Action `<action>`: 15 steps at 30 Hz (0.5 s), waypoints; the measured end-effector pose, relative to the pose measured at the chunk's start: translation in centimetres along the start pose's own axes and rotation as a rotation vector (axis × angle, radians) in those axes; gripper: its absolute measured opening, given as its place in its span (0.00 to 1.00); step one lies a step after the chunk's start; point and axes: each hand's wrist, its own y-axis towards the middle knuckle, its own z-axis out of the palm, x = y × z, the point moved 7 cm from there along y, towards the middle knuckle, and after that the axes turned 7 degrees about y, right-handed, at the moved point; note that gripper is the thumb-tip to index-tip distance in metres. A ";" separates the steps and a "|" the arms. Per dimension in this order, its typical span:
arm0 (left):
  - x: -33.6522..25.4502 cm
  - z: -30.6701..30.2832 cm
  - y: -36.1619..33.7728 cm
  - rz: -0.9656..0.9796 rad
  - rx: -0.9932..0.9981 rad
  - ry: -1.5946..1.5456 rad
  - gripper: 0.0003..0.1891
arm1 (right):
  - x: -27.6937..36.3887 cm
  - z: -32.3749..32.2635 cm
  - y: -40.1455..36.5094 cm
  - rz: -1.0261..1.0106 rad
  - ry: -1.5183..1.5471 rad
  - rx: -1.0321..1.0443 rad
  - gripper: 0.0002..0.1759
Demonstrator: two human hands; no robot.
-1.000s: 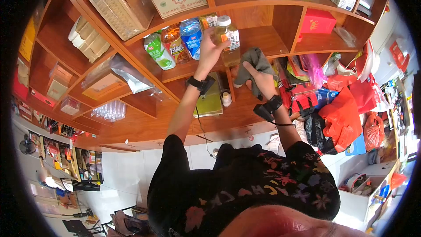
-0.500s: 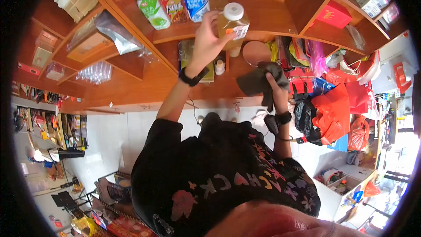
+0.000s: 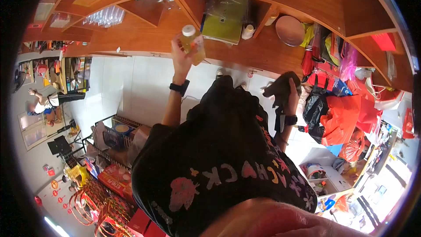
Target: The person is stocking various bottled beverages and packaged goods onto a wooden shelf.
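Observation:
My left hand (image 3: 180, 60) grips a clear bottle (image 3: 196, 53) of yellowish liquid with a white cap, upright near the front edge of the wooden shelf unit (image 3: 144, 39). The fingers wrap its left side and part of a label shows. To the right, my right hand (image 3: 292, 100) is closed on a dark crumpled cloth (image 3: 280, 88), which hangs in front of the shelf edge. Behind the bottle, a green book or box (image 3: 222, 19) lies in a compartment, beside a small white bottle (image 3: 248, 31) and a round pinkish disc (image 3: 290, 30).
Red bags (image 3: 342, 118) and a black bag (image 3: 314, 109) crowd the right side. At the far left is another person (image 3: 46, 103) by shelves. A rack with boxes (image 3: 116, 138) stands at lower left, near red boxes (image 3: 115, 179).
The bottle in my left hand has come down and left, away from the upper shelf with the drinks. My right hand and the cloth are slightly lower and further right. The view has tilted down.

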 end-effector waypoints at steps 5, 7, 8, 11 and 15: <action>6.9 -5.7 3.8 0.108 -0.250 0.601 0.31 | 0.9 6.4 1.9 0.093 0.073 -0.024 0.19; 9.1 -6.9 6.0 0.088 -0.245 0.390 0.31 | 1.9 7.8 1.7 0.053 0.044 -0.031 0.19; 10.4 -7.5 7.1 0.079 -0.242 0.281 0.31 | 2.4 8.2 1.3 0.018 0.021 -0.032 0.19; 16.7 -9.4 9.8 0.012 -0.231 0.666 0.30 | 3.5 8.5 -1.3 -0.081 -0.048 -0.041 0.19; 23.0 -8.8 11.6 -0.006 -0.308 0.175 0.27 | 2.1 7.5 -2.3 -0.052 -0.020 -0.096 0.21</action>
